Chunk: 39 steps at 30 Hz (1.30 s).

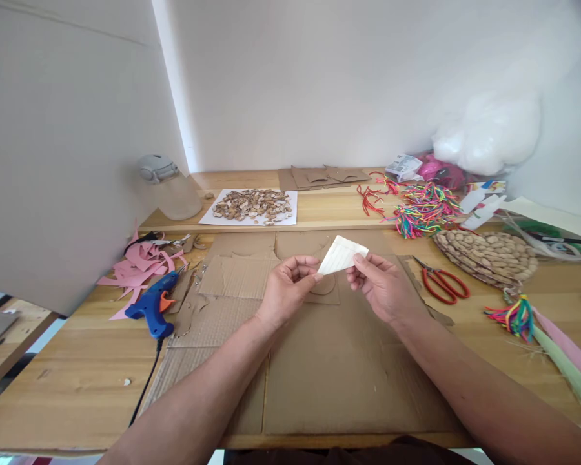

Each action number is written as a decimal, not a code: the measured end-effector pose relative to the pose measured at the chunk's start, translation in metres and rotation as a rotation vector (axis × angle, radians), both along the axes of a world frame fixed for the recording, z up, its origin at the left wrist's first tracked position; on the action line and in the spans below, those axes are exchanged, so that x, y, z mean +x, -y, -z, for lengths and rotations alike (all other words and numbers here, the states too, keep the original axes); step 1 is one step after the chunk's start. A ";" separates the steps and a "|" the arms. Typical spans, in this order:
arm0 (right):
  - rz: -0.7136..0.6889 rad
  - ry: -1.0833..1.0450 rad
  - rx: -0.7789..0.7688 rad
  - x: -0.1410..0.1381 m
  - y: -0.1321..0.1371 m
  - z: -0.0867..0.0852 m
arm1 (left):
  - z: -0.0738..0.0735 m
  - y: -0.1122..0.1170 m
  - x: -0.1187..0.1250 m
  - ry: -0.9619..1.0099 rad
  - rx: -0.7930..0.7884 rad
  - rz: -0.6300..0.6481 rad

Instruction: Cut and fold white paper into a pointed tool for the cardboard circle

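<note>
Between my two hands is a small cream-white folded piece (341, 256), perhaps paper or cloth, with crease lines across it. My left hand (290, 289) pinches its lower left corner between thumb and finger. On the right side, my right hand (378, 284) grips the edge with the thumb on top. Both hands are raised over the brown cardboard sheets (339, 368) on the table. Behind the piece, a cardboard cutout with a curved outline (325, 287) lies partly hidden.
On the left lie a blue glue gun (153, 307) and pink strips (135, 265). Wood chips (254, 205) sit on white paper at the back, near a jar (174, 194). Red-handled pliers (443, 284), a braided heart-shaped mat (487, 257) and colourful tassels (423, 210) are on the right.
</note>
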State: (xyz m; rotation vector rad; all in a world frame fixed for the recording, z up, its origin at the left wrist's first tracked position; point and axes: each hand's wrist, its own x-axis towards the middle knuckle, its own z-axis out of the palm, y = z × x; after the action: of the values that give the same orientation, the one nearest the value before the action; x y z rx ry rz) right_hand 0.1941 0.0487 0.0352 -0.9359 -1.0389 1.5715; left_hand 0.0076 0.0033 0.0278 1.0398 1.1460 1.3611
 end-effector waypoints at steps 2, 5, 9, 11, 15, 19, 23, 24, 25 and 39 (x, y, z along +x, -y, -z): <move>-0.046 -0.037 -0.011 -0.003 0.002 0.003 | 0.000 0.000 0.000 -0.001 -0.002 -0.004; -0.130 -0.069 -0.050 -0.010 0.010 0.011 | 0.000 0.001 0.002 0.010 -0.007 0.054; -0.138 -0.080 -0.103 -0.020 0.016 0.019 | 0.001 0.005 0.008 0.002 0.014 0.159; -0.069 -0.104 -0.123 -0.020 0.014 0.019 | 0.000 0.006 0.010 -0.038 0.008 0.137; 0.029 -0.136 -0.144 -0.010 0.002 0.012 | 0.000 0.004 0.008 -0.056 -0.009 0.105; -0.031 -0.168 -0.117 -0.002 -0.002 0.009 | 0.000 0.002 0.004 -0.018 -0.011 0.079; -0.121 -0.148 -0.128 -0.005 0.003 0.012 | 0.001 0.002 0.002 -0.011 -0.033 0.040; -0.125 -0.124 -0.137 -0.007 0.004 0.013 | 0.002 0.002 0.003 -0.016 -0.035 0.041; -0.119 -0.101 -0.143 -0.008 0.005 0.014 | 0.003 0.003 0.003 -0.022 -0.033 0.048; -0.149 0.074 -0.088 -0.005 0.007 0.011 | -0.001 0.002 0.004 0.122 -0.104 0.006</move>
State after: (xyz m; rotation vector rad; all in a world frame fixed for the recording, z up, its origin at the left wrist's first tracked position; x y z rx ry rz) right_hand 0.1890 0.0420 0.0246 -1.0016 -1.1202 1.7282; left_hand 0.0112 0.0014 0.0291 0.8730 1.1100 1.3273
